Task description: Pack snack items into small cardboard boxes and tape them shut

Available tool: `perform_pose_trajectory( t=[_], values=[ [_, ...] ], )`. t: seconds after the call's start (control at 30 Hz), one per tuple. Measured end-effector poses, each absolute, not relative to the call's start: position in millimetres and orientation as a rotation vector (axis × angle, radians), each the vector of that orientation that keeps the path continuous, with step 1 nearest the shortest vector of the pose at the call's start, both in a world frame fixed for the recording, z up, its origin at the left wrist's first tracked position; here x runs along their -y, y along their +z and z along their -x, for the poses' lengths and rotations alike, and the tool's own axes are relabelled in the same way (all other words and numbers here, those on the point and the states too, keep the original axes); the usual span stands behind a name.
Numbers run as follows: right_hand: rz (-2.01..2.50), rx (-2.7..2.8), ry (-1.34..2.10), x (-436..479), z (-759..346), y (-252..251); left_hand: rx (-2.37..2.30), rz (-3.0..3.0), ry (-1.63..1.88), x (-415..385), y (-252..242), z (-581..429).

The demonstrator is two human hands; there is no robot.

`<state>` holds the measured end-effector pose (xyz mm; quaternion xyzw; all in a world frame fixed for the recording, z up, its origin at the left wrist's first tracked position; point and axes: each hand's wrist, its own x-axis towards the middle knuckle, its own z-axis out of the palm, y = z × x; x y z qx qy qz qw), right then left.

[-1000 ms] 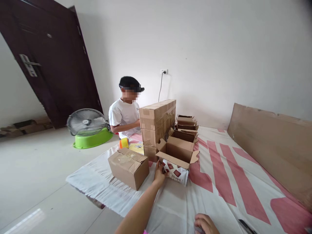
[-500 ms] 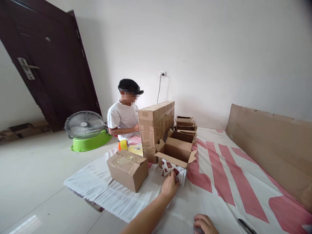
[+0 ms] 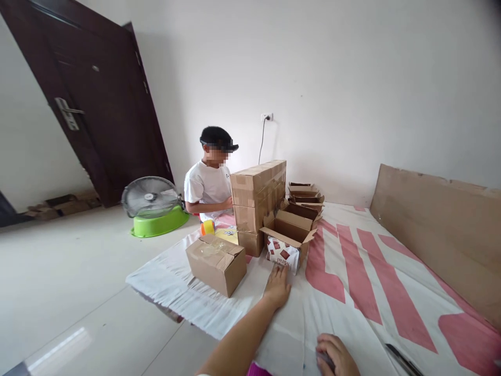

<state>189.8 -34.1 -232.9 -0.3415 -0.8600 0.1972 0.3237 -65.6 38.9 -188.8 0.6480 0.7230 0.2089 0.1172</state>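
Observation:
My left hand (image 3: pixel 277 286) lies palm down on the cloth, fingers spread a little, at the foot of a white and brown printed packet (image 3: pixel 282 255). That packet leans upright against the front of an open cardboard box (image 3: pixel 291 228). At the bottom edge, my right hand (image 3: pixel 334 356) is curled around a small dark object that I cannot make out. To the left sits a closed, taped carton (image 3: pixel 216 263). Taped cartons are stacked (image 3: pixel 248 206) behind it, and more open boxes (image 3: pixel 307 197) stand in a row beyond the nearest one.
A person in a white shirt (image 3: pixel 209 188) sits behind the stack, near a tape roll (image 3: pixel 207 227). A black knife-like tool (image 3: pixel 403 360) lies at lower right. A large cardboard sheet (image 3: pixel 438 235) stands at right. A fan (image 3: pixel 151 197) rests on a green basin (image 3: pixel 160 222).
My left hand has let go of the packet and come down onto the cloth. The packet now stands against the box. The whole view has shifted slightly.

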Motion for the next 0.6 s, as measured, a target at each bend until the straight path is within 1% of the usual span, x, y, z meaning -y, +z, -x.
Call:
perform_pose_trajectory(
  t=[0.13,0.23,0.3,0.37,0.47,0.53,0.6],
  values=[
    [0.825,2.256,0.392,36,-191,-231,-1.936,-2.009,0.614,-15,-172,66],
    [0.830,2.264,0.375,35,-193,-237,-1.760,-2.161,0.732,0,-140,80],
    [0.849,2.259,0.380,34,-194,-242,-1.732,-2.227,0.869,5,-110,103],
    [0.866,2.243,0.385,34,-195,-244,-1.840,-2.197,1.033,6,-76,139],
    [0.880,2.215,0.407,37,-194,-243,-2.159,-1.964,1.262,7,-30,204],
    [0.893,2.213,0.442,40,-193,-237,-2.399,-1.701,1.361,15,-11,242],
    [0.908,2.219,0.482,44,-192,-229,-2.592,-1.405,1.395,29,-7,267]
  ],
)
